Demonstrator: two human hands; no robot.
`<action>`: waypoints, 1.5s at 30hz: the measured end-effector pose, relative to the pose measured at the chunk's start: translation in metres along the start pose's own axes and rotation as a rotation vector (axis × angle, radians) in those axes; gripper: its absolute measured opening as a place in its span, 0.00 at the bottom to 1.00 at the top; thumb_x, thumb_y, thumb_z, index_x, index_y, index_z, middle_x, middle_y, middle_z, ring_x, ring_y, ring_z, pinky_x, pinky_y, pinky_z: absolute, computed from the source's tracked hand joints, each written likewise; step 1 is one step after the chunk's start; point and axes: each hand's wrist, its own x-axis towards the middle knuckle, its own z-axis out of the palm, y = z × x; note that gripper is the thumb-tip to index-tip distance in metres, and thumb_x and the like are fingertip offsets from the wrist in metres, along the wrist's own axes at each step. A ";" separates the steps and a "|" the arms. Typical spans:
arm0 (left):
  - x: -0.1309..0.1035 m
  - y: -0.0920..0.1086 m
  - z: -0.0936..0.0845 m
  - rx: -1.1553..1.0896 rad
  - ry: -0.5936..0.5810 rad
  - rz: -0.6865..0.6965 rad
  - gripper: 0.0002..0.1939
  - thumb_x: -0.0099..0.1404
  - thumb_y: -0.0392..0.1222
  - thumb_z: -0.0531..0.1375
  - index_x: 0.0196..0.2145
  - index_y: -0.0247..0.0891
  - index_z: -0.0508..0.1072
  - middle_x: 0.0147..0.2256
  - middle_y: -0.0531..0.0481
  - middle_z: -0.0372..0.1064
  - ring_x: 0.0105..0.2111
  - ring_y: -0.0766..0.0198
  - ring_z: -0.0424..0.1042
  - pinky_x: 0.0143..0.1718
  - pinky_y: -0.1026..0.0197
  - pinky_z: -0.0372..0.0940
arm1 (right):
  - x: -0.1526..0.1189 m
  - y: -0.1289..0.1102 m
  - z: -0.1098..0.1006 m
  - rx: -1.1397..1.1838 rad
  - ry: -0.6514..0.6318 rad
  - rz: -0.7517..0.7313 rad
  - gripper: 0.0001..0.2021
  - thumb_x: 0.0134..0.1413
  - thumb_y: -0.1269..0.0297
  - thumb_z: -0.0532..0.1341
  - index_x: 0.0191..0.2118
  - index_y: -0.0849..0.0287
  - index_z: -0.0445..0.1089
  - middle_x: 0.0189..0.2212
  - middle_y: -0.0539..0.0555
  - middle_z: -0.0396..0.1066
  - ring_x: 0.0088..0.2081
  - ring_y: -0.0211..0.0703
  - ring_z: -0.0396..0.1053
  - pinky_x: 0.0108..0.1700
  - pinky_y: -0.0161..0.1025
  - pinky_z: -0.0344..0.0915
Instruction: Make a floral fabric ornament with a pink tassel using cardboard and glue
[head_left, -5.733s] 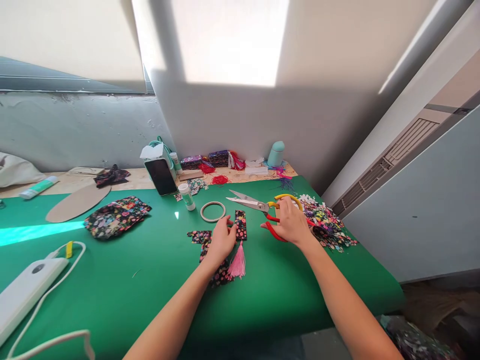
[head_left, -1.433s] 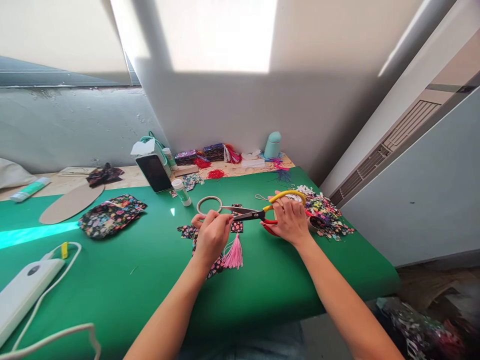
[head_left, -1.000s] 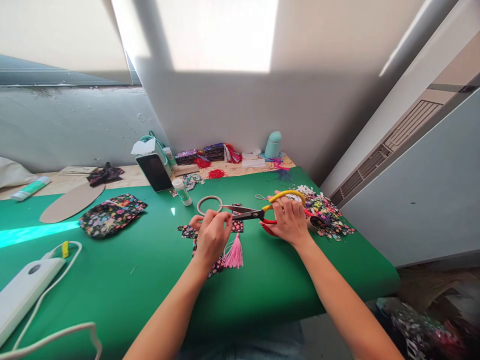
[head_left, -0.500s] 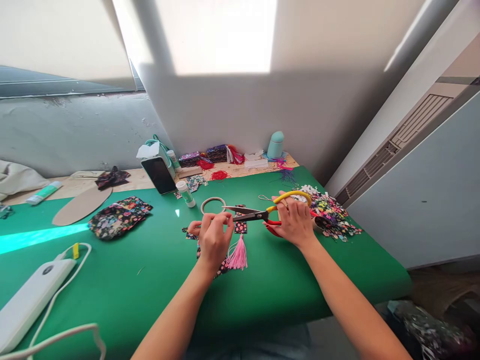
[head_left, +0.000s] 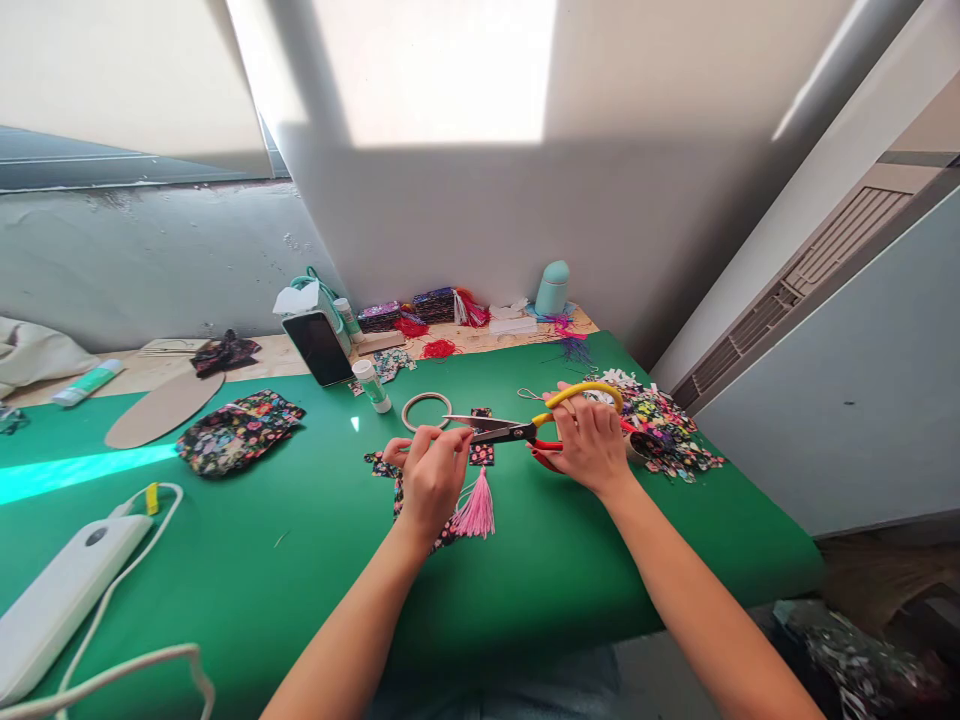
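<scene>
My right hand (head_left: 589, 440) grips a pair of scissors (head_left: 514, 431) with one yellow and one red handle, its blades parted and pointing left. At the blade tips, my left hand (head_left: 431, 475) is closed in a pinch; whatever sits between the fingertips is too small to make out. Beneath the blades lies a floral bookmark-like strip (head_left: 481, 453), with a pink tassel (head_left: 475, 508) below it. Dark floral fabric (head_left: 448, 538) shows partly under my left hand. Just behind that hand is a pale ring (head_left: 406, 412), perhaps a roll of tape.
A heap of floral scraps (head_left: 671, 425) covers the mat's right side. A glue stick (head_left: 372, 387) and a phone (head_left: 319, 350) stand towards the back. Floral cloth (head_left: 240, 435) and a white power bank (head_left: 71, 600) with a cable lie on the left.
My left hand has moved slightly to the right and down along the scissor blades, still pinched. The scissors and my right hand stay nearly in place.
</scene>
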 end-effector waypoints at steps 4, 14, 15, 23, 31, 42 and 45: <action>0.000 0.001 0.000 -0.021 -0.034 -0.012 0.04 0.63 0.34 0.60 0.33 0.41 0.70 0.24 0.56 0.72 0.24 0.66 0.68 0.36 0.54 0.48 | 0.000 0.001 0.000 -0.001 -0.010 0.010 0.24 0.53 0.52 0.57 0.51 0.64 0.66 0.48 0.65 0.64 0.40 0.54 0.58 0.41 0.45 0.51; -0.002 0.000 0.003 0.006 -0.103 0.026 0.05 0.63 0.32 0.59 0.33 0.40 0.67 0.24 0.58 0.71 0.25 0.66 0.69 0.35 0.54 0.48 | 0.001 0.000 -0.001 -0.029 -0.012 -0.013 0.21 0.53 0.54 0.57 0.48 0.63 0.68 0.45 0.64 0.67 0.39 0.53 0.57 0.41 0.45 0.51; -0.002 0.000 0.004 0.009 -0.102 0.027 0.05 0.62 0.31 0.59 0.33 0.40 0.67 0.24 0.58 0.71 0.25 0.67 0.69 0.35 0.54 0.48 | 0.001 0.001 -0.001 -0.030 -0.009 -0.018 0.21 0.53 0.54 0.57 0.48 0.64 0.68 0.45 0.65 0.67 0.39 0.53 0.58 0.41 0.45 0.51; -0.002 -0.003 0.005 0.020 -0.085 -0.006 0.05 0.61 0.32 0.59 0.33 0.39 0.65 0.25 0.56 0.70 0.26 0.65 0.68 0.37 0.54 0.48 | 0.000 0.002 0.001 0.003 -0.032 -0.009 0.23 0.54 0.51 0.56 0.48 0.65 0.68 0.45 0.65 0.66 0.40 0.54 0.58 0.41 0.46 0.51; -0.001 -0.001 0.000 -0.030 -0.071 0.008 0.06 0.62 0.34 0.61 0.34 0.41 0.66 0.28 0.56 0.74 0.26 0.66 0.70 0.38 0.54 0.49 | -0.001 0.002 0.001 0.018 -0.040 0.007 0.24 0.54 0.52 0.56 0.50 0.64 0.67 0.47 0.65 0.65 0.39 0.54 0.57 0.41 0.45 0.51; -0.002 -0.001 0.003 -0.035 -0.133 -0.011 0.05 0.64 0.33 0.59 0.33 0.40 0.65 0.27 0.56 0.71 0.27 0.65 0.69 0.37 0.55 0.48 | 0.000 0.001 -0.002 -0.015 -0.015 -0.024 0.20 0.54 0.55 0.56 0.48 0.64 0.69 0.45 0.64 0.66 0.40 0.53 0.58 0.41 0.45 0.50; -0.002 -0.001 0.004 -0.033 -0.133 -0.009 0.04 0.64 0.33 0.57 0.33 0.40 0.65 0.27 0.55 0.71 0.27 0.65 0.69 0.37 0.55 0.48 | 0.000 0.001 -0.002 -0.012 -0.010 -0.022 0.20 0.54 0.55 0.57 0.47 0.64 0.69 0.44 0.64 0.66 0.39 0.53 0.58 0.40 0.45 0.50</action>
